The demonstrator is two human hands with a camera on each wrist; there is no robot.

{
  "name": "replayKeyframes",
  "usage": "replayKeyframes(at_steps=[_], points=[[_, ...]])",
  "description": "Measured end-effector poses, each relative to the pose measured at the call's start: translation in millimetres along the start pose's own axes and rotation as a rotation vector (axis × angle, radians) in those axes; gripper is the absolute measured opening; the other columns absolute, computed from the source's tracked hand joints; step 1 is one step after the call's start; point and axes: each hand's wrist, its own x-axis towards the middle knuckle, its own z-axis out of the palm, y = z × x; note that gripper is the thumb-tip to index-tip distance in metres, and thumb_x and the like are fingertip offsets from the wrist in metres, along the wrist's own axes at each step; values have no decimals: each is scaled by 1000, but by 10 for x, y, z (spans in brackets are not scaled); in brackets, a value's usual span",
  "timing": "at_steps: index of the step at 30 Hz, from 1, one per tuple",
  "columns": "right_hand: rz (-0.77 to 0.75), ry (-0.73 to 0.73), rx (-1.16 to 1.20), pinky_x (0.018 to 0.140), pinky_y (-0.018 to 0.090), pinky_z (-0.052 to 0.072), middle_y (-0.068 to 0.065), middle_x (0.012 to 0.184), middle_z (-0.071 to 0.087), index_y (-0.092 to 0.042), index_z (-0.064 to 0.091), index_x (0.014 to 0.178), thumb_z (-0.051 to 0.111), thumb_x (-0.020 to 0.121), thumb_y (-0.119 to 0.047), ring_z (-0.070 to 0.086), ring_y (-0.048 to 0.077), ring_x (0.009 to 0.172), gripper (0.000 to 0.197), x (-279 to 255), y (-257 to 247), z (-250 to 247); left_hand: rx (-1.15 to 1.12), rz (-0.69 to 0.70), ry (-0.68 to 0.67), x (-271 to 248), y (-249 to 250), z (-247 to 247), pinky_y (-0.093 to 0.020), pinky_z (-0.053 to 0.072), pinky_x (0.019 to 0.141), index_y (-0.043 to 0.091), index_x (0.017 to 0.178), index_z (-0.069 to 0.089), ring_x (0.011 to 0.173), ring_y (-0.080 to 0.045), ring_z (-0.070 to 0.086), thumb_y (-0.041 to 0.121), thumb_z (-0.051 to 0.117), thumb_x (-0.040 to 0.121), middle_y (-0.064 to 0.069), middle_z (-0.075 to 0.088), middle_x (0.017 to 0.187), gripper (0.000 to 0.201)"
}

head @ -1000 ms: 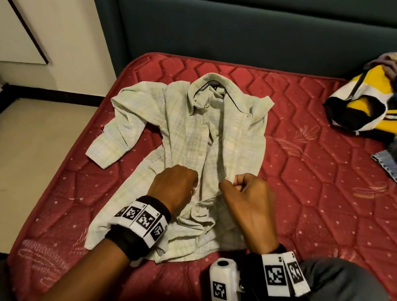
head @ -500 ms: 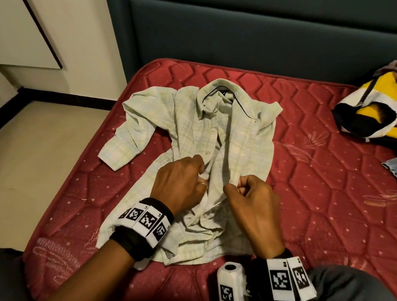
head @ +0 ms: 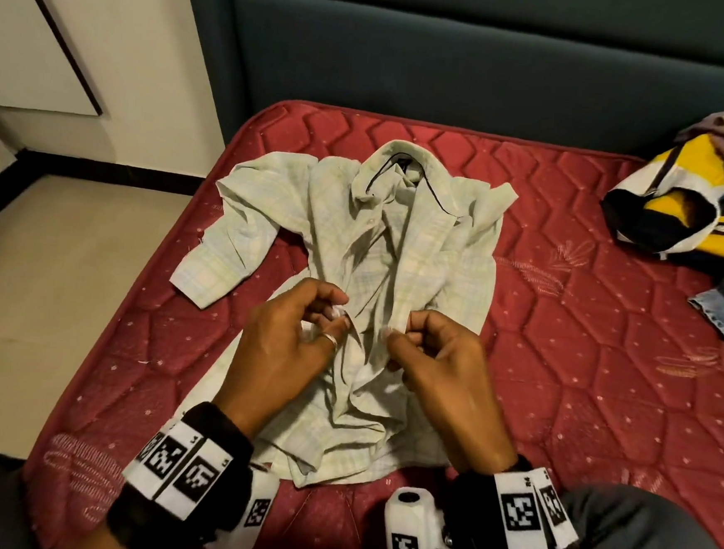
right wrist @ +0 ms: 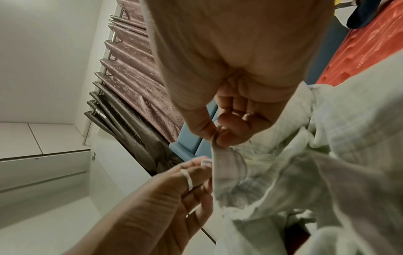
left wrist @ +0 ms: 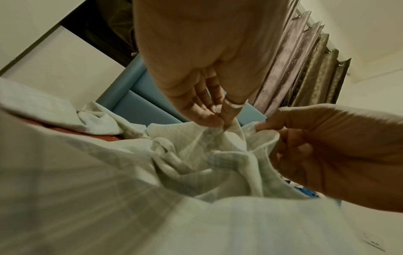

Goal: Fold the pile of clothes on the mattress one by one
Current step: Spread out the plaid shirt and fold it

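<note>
Pale green checked cotton, a long-sleeved button-up shirt [head: 362, 300], is laid face up and collar away on the red quilted mattress [head: 581, 378], its front edges pinched at mid-chest by two hands. The left hand [head: 285, 346] is seen closed on the left placket between thumb and fingertips, a ring on one finger; the right hand [head: 439, 367] is shown with its grip narrowed on the facing placket edge, thumb against forefinger. The step in hand is judged to be the closing or aligning of the shirt front before folding. It would be done well if both edges were drawn taut and level, laid flat down the middle, and the bunched cloth below the hands smoothed out. One sleeve is spread to the left; the other is tucked under or behind the body and cannot be traced. Whether a button is being fastened cannot be told, since the fingertips cover the spot. The remaining pile of clothes [head: 694, 214], yellow, white, black and denim, is cut off at the right edge of the head view.
</note>
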Motion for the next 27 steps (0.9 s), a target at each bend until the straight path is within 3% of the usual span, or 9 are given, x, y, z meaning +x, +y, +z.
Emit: replayKeyframes(at_steps=[3, 5, 7, 10, 17, 21, 27], points=[[-40, -18, 48, 55, 19, 44, 10, 69, 65, -3, 65, 87, 68, 92, -11, 58, 12, 61, 10, -13, -1, 48, -6, 36, -10, -8, 22, 37, -8, 47, 65, 22, 102, 74, 88, -4, 66, 10, 73, 88, 12, 68, 92, 19], [-76, -8, 43, 56, 27, 46, 19, 75, 64, -6, 66, 86, 69, 92, -13, 56, 21, 62, 9, -16, 11, 91, 0, 60, -51, -38, 20, 57, -7, 45, 64, 20, 106, 76, 90, -2, 65, 12, 72, 89, 12, 68, 98, 18], [-107, -3, 30, 62, 42, 51, 20, 77, 63, -10, 67, 85, 70, 92, -15, 57, 35, 66, 9, -19, 22, 131, -5, 68, -77, -63, 4, 69, -7, 45, 65, 20, 108, 76, 91, -1, 65, 15, 71, 91, 11, 68, 100, 19], [-141, 7, 1, 69, 52, 53, 19, 77, 63, -11, 67, 85, 70, 92, -17, 60, 40, 73, 10, -24, 34, 165, -10, 59, -73, -68, -15, 65, -8, 46, 65, 23, 108, 74, 91, -4, 65, 16, 69, 92, 11, 67, 100, 18], [-177, 30, -16, 70, 48, 54, 14, 77, 65, -12, 69, 88, 70, 91, -14, 61, 36, 74, 4, -45, 22, 187, -59, -17, -19, -89, 23, 53, -13, 49, 61, 20, 112, 58, 85, -6, 64, 17, 71, 90, 10, 64, 92, 25], [-192, 57, -19, 70, 47, 55, 10, 76, 65, -13, 69, 88, 70, 91, -13, 62, 33, 73, 4, -47, 16, 200, -85, 9, 11, -79, 19, 57, -14, 51, 57, 17, 105, 68, 72, -7, 66, 14, 76, 86, 9, 68, 86, 21], [-240, 90, -43, 70, 43, 56, 4, 78, 67, -15, 71, 90, 68, 92, -13, 64, 25, 73, 5, -35, 25, 194, -60, 122, -56, -74, -2, 33, -22, 56, 62, 15, 106, 77, 80, -14, 67, 4, 75, 85, 4, 69, 94, 24]])
